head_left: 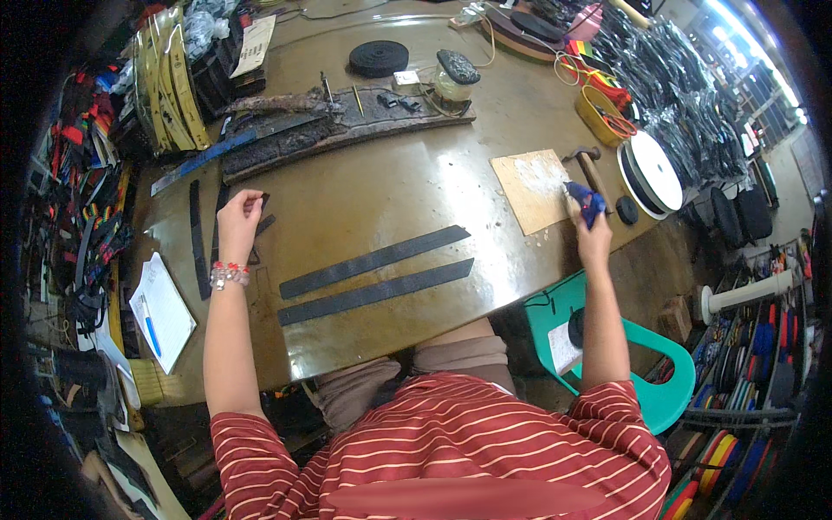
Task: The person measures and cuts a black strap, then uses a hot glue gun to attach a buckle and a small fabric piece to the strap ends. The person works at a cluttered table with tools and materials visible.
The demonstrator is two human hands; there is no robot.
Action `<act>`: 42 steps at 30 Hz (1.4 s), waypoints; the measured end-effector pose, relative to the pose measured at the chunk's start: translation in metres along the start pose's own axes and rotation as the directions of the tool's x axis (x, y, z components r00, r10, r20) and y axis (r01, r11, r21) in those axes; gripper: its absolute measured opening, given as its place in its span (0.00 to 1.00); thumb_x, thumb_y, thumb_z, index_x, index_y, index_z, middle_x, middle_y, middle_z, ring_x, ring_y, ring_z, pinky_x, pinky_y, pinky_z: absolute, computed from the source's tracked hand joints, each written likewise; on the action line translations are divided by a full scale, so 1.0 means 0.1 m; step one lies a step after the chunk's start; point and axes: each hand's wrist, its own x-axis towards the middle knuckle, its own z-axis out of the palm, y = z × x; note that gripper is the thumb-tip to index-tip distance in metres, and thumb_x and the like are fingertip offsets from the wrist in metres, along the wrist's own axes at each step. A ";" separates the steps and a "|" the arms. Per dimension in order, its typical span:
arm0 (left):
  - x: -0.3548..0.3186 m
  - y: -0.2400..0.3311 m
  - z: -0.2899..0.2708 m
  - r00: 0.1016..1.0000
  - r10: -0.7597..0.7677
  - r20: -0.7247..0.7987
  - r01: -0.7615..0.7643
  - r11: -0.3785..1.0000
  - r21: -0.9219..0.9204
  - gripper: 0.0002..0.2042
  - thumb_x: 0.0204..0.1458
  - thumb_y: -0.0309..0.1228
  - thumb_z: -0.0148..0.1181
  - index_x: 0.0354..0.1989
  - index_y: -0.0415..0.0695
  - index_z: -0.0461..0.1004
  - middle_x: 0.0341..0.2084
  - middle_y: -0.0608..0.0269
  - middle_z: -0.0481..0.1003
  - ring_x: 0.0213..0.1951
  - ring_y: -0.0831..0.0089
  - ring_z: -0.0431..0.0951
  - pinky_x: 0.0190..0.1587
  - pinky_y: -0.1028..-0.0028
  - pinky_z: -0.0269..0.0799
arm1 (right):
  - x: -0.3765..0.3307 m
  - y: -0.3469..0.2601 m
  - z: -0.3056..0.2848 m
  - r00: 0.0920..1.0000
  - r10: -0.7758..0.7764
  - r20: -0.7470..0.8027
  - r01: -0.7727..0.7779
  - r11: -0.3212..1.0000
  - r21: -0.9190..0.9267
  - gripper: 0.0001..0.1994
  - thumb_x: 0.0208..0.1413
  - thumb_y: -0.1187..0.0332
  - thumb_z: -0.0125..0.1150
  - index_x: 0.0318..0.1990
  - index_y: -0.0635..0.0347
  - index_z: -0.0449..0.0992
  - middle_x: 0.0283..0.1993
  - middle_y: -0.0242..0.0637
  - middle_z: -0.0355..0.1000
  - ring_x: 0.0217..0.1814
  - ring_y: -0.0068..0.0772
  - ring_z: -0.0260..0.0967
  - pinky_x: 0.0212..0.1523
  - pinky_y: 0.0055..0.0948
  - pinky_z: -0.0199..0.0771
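My left hand (241, 217) is above the table's left part, its fingers curled in a pinch. Dark pieces of strap lie under and beside it; whether the fingertips hold one is hidden. To its left runs a narrow black strip (198, 238). Out at the right, my right hand (593, 238) grips a dark blue thing (587, 203) of a kind I cannot make out. It is at the edge of a tan board (526, 208) smeared with white. Between my hands, two black webbing straps (373, 260) lie flat, side by side, with slanted ends.
A hammer (593, 173), white reel (652, 172) and yellow tub (600, 117) sit at the right. Behind are a dark plank (303, 147), blue ruler (199, 163) and black webbing roll (379, 58). A notepad (173, 321) lies left; a green chair (555, 316) stands right.
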 end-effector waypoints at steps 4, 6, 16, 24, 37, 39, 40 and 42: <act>-0.01 0.32 0.18 0.994 0.040 -0.107 -0.050 0.994 -0.099 0.06 0.55 0.28 0.55 0.38 0.41 0.76 0.30 0.61 0.79 0.31 0.75 0.79 0.36 0.74 0.74 | 0.59 -0.48 -0.40 0.939 0.133 0.317 0.027 0.892 -0.452 0.23 0.52 0.48 0.58 0.46 0.57 0.75 0.39 0.52 0.75 0.43 0.53 0.73 0.43 0.45 0.72; -0.07 0.54 0.31 0.998 -0.054 -0.023 0.042 0.937 -0.347 0.06 0.56 0.28 0.56 0.39 0.42 0.76 0.31 0.64 0.78 0.31 0.77 0.77 0.35 0.77 0.74 | 0.67 -0.90 -0.53 0.893 0.164 0.419 0.182 0.720 -0.669 0.22 0.51 0.48 0.59 0.41 0.58 0.77 0.36 0.51 0.76 0.40 0.51 0.74 0.40 0.44 0.73; -0.62 1.44 0.64 0.957 -0.083 0.276 0.258 0.675 -0.691 0.08 0.55 0.25 0.56 0.41 0.36 0.77 0.30 0.67 0.77 0.29 0.83 0.75 0.34 0.81 0.74 | -0.89 -1.96 -0.08 0.794 -0.571 0.210 0.431 0.772 0.467 0.12 0.40 0.66 0.71 0.30 0.61 0.75 0.25 0.40 0.68 0.26 0.41 0.68 0.28 0.34 0.67; -0.71 1.55 0.61 0.943 -0.074 0.326 0.290 0.662 -0.691 0.08 0.52 0.25 0.58 0.38 0.37 0.78 0.26 0.66 0.78 0.28 0.83 0.75 0.33 0.81 0.73 | -0.95 -1.99 0.03 0.809 -0.554 0.196 0.428 0.784 0.451 0.14 0.37 0.64 0.72 0.29 0.61 0.76 0.25 0.40 0.64 0.26 0.41 0.65 0.28 0.34 0.66; -0.72 1.60 0.67 0.936 -0.053 0.349 0.295 0.663 -0.688 0.08 0.54 0.23 0.56 0.40 0.35 0.77 0.27 0.69 0.76 0.28 0.85 0.73 0.34 0.82 0.73 | -0.91 -1.94 0.01 0.806 -0.557 0.198 0.447 0.794 0.412 0.15 0.36 0.63 0.72 0.26 0.61 0.73 0.25 0.40 0.62 0.25 0.43 0.63 0.26 0.36 0.65; -0.72 1.59 0.69 0.936 -0.050 0.348 0.290 0.670 -0.684 0.08 0.54 0.23 0.56 0.40 0.35 0.77 0.28 0.67 0.76 0.29 0.84 0.74 0.34 0.82 0.73 | -0.92 -1.95 0.00 0.802 -0.560 0.206 0.454 0.797 0.399 0.15 0.36 0.63 0.72 0.27 0.61 0.73 0.26 0.41 0.62 0.25 0.43 0.64 0.26 0.36 0.65; -0.72 1.59 0.70 0.936 -0.051 0.349 0.294 0.658 -0.693 0.08 0.54 0.23 0.56 0.41 0.35 0.77 0.29 0.67 0.76 0.29 0.84 0.74 0.34 0.81 0.73 | -0.92 -1.95 -0.01 0.810 -0.548 0.209 0.446 0.806 0.389 0.15 0.36 0.63 0.72 0.27 0.61 0.73 0.26 0.41 0.62 0.25 0.43 0.64 0.26 0.37 0.65; -0.72 1.58 0.71 0.935 -0.052 0.352 0.303 0.635 -0.711 0.08 0.54 0.23 0.56 0.41 0.35 0.77 0.31 0.66 0.77 0.31 0.83 0.74 0.35 0.81 0.74 | -0.93 -1.89 -0.04 0.777 -0.562 0.283 0.475 0.819 0.321 0.15 0.37 0.63 0.71 0.28 0.61 0.73 0.27 0.42 0.64 0.27 0.45 0.65 0.28 0.37 0.67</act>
